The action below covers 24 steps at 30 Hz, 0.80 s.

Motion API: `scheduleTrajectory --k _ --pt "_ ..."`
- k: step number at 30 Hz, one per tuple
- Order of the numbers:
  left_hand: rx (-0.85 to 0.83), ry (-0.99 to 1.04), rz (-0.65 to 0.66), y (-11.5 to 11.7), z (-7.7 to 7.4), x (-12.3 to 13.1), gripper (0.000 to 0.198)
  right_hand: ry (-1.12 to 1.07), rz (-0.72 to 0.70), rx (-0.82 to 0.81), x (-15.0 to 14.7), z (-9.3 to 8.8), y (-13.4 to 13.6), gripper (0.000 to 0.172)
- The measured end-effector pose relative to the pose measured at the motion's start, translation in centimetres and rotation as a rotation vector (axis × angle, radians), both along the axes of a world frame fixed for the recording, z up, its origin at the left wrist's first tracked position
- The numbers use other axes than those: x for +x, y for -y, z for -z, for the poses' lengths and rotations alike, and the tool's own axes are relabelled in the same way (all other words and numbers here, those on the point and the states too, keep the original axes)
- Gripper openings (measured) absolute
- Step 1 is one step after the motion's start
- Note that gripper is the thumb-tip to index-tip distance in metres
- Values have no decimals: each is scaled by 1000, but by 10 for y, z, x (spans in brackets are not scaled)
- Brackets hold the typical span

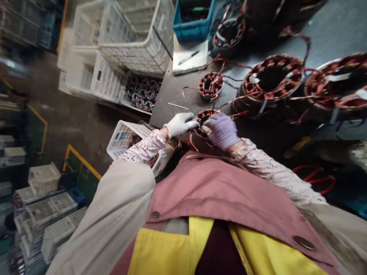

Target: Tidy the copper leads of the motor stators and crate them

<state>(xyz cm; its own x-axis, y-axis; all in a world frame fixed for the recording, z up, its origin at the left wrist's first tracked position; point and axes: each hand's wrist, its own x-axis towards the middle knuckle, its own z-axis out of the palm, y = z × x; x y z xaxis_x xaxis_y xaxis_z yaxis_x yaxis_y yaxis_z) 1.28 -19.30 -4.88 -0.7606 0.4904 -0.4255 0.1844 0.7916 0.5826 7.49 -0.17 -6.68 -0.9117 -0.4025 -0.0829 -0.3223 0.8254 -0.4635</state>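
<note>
A small copper-wound motor stator (pixel 204 123) stands at the table's near edge, with loose copper and red leads around it. My right hand (pixel 222 131), in a lilac nitrile glove, presses on its right side. My left hand (pixel 180 124), in a white knit glove, pinches at the winding on its left rim. The stator's lower part is hidden behind my hands. A thin white rod (pixel 178 106) lies on the table just above my left hand. Another small wound stator (pixel 211 85) sits further on, and larger ones (pixel 272 78) stand to the right.
The dark workbench (pixel 172 91) holds a pen (pixel 188 57) on a white pad (pixel 183 67) and a blue crate (pixel 192 25). White plastic crates (pixel 134 36) stand left of the bench, one (pixel 142 93) full of stators. Another crate (pixel 126 139) sits by my left arm. Red cable (pixel 314 177) lies low at right.
</note>
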Motion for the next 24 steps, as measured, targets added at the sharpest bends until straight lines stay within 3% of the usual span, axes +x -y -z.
scheduleTrajectory --k 4,7,8,10,14,17,19,21,24 --pt "-117 -172 175 1 -26 13 38 -151 175 -250 24 7 -30 32" --pt "-286 -198 452 -19 -43 19 63 -211 205 -305 47 8 -46 35" --pt "-354 -181 544 -28 -47 18 63 -209 183 -295 54 10 -48 36" --pt "-478 -128 653 -47 -49 14 48 -199 118 -264 63 18 -46 42" --pt "-583 -51 671 -72 -43 -2 23 -232 114 -258 67 44 -26 50" --pt "-369 129 644 -81 -38 -5 8 -223 200 -307 66 59 -9 46" --pt "-177 279 571 -85 -40 0 8 -166 276 -341 68 62 -5 42" --pt "14 334 381 -84 -45 3 19 -113 320 -379 72 59 -11 41" --pt "224 271 -49 -69 -51 -6 32 -122 374 -433 76 43 -31 41"
